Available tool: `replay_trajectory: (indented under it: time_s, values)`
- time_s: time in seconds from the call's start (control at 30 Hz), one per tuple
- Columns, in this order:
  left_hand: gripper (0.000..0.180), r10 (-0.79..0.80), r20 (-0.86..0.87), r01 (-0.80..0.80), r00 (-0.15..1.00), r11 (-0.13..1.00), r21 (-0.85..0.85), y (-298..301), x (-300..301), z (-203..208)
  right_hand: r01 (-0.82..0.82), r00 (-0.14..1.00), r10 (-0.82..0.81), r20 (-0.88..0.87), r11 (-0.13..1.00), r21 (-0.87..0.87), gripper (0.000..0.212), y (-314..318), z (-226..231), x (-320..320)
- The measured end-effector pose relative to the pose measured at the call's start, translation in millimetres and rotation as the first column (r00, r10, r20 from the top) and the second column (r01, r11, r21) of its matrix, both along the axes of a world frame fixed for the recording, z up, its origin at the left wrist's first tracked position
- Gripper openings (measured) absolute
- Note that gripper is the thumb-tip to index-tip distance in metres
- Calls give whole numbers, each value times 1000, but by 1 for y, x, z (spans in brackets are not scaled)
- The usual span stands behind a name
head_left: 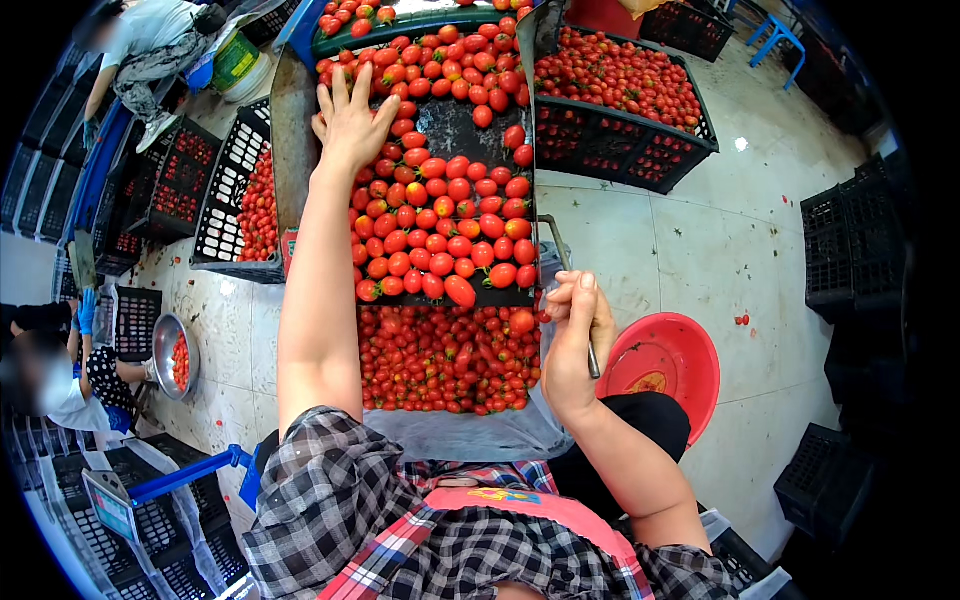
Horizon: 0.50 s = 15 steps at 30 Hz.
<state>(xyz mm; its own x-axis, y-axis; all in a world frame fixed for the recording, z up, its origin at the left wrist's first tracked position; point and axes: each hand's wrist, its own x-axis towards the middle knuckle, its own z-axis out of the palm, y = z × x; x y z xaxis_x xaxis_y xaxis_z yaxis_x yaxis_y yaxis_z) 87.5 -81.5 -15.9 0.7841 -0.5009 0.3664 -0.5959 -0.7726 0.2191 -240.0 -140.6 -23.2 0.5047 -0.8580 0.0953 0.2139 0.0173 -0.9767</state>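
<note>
Small oval cherry tomatoes (pixel 440 235) lie spread over a dark chute (pixel 448 128) in front of me. My left hand (pixel 352 122) rests on the tomatoes at the chute's upper left, its fingers spread. To the right of the chute, my right hand (pixel 578 345) is closed around a thin bent metal rod (pixel 556 240), which runs up toward the chute's side. Below the chute's near edge, a lined container (pixel 450 360) is heaped with more tomatoes. Its clear plastic liner (pixel 470 432) hangs over the near rim.
A red basin (pixel 690 365) stands on the floor at right. Black crates of tomatoes (pixel 650 165) flank the chute, with another crate (pixel 215 225) at left. Stacked crates (pixel 850 250) line the right side. Two people work at left, near a metal bowl (pixel 192 380). A blue stool (pixel 778 42) is far right.
</note>
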Motion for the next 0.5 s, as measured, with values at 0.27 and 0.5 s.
replay_trajectory:
  time_s: [0.27, 0.5]
  values:
    - [64, 105, -361, 111, 926, 840, 530, -51, -70, 80, 45, 999, -44, -28, 998, 46, 34, -3, 3, -5]
    - [57, -263, 167, 257, 950, 965, 54, -148, -33, 3, 0, 1000, 0, -18, 999, 48, 34, 0, 2, -2]
